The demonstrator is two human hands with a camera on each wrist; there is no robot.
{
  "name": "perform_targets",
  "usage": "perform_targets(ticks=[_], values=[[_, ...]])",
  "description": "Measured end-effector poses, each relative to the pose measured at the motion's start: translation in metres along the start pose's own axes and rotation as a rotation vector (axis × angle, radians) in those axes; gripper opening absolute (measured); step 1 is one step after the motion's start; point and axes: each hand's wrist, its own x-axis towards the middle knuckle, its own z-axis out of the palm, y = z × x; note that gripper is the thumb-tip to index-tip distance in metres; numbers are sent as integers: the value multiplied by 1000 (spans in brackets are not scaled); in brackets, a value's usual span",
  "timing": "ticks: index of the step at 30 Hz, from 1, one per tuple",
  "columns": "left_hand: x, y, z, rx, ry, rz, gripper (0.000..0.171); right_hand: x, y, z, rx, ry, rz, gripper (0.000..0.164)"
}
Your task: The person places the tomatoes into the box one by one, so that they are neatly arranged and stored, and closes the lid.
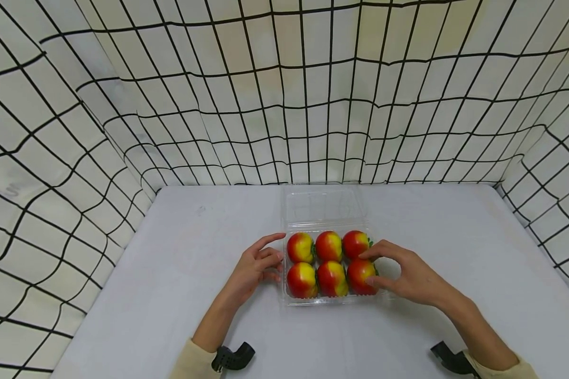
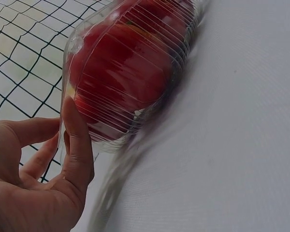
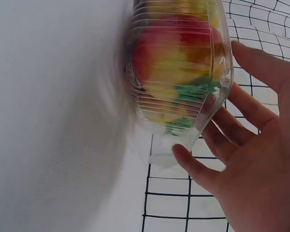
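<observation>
A clear plastic clamshell box (image 1: 313, 301) sits on the white table with its lid (image 1: 324, 208) folded back. Two rows of round red-and-yellow fruits with green leafy ends fill its tray. At the tray's left wall is my left hand (image 1: 250, 268), index finger stretched to the upper corner and the others loosely bent; in the left wrist view a fingertip (image 2: 69, 107) rests at the wall. My right hand (image 1: 410, 273) reaches over the right edge, thumb and index finger pinching the near-right fruit (image 1: 360, 273). Through the box, the right wrist view shows that hand's fingers behind the wall.
Black wire mesh (image 1: 284, 105) stands behind the white table (image 1: 194, 226) and along both sides. A black curved wrist mount (image 1: 234, 356) is strapped at the left sleeve, another black mount (image 1: 450, 358) at the right one.
</observation>
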Motion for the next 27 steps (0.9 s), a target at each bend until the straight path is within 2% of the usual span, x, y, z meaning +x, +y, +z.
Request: perform_targets(ticks=[6,9,18,27], values=[[1,0,0,31,11,7,50,4,4,-6,10,159,40,25],[2,0,0,61,26,15,49,9,9,-9,38,204,66,21],[5,2,0,144,63,41,53,25,24,-11,115,234,173,32],[13,8,5,191,122,50,47,34,33,-9,185,236,234,43]])
